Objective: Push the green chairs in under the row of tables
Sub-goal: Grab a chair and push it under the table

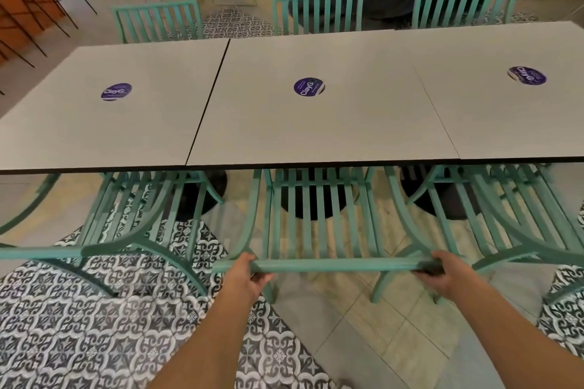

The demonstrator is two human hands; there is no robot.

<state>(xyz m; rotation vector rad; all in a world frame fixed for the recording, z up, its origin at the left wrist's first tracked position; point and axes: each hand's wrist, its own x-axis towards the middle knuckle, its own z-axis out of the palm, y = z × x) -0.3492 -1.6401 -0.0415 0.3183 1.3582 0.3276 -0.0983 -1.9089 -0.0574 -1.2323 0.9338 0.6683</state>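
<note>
Both hands grip the top rail of the middle chair [316,224]: the left hand [245,278] curls round its left end, the right hand [442,275] round its right end. The chair's seat sits partly under the near edge of the tables [316,129]. A left chair [132,215] and a right chair [505,215] flank it, and three far chairs [317,11] stand across the tables.
</note>
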